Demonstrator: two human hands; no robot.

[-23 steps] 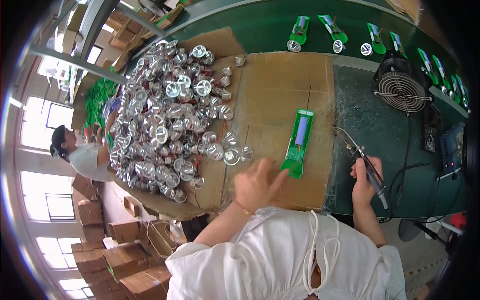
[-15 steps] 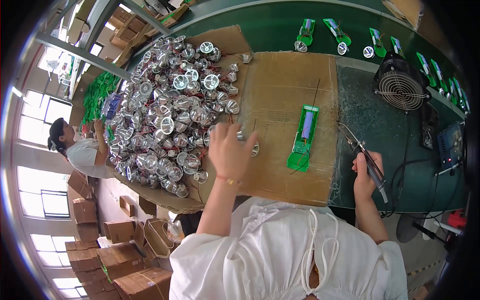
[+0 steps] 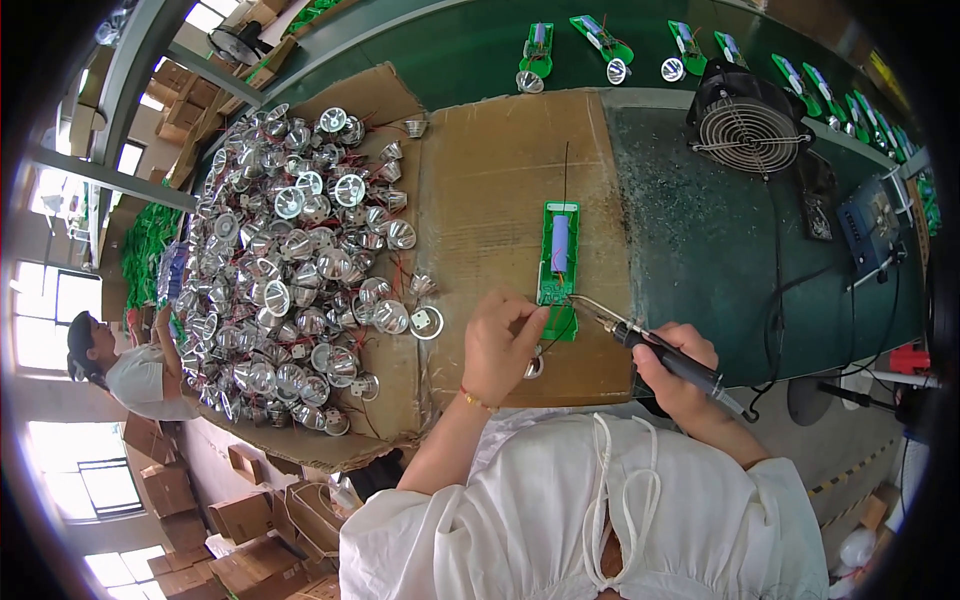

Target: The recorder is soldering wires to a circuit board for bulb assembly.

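Observation:
A green plastic housing (image 3: 564, 326) lies on the cardboard sheet, with a purple cylindrical battery (image 3: 560, 243) and a small circuit board in it. My left hand (image 3: 497, 345) is closed in a pinch at the housing's left edge, beside the board. The thin wires of a silver reflector lamp (image 3: 534, 367) seem to run into its fingertips; the lamp sits just below them. Gripped in my right hand (image 3: 680, 368) is a soldering iron (image 3: 680, 362), whose bent metal tip reaches the board close to my left fingertips. A long dark wire (image 3: 567, 170) sticks out past the housing's far end.
A heap of silver reflector lamps (image 3: 290, 260) fills a cardboard box at the left. Several green housings with lamps (image 3: 603, 42) line the far bench. A black fan with a wire grille (image 3: 748, 135) and a blue control box (image 3: 875, 225) stand right. A co-worker (image 3: 140, 365) is far left.
My left hand has come from beside the lamp heap to the housing, with a reflector lamp by it. My right hand has brought the iron leftward to the board. The whole view has shifted.

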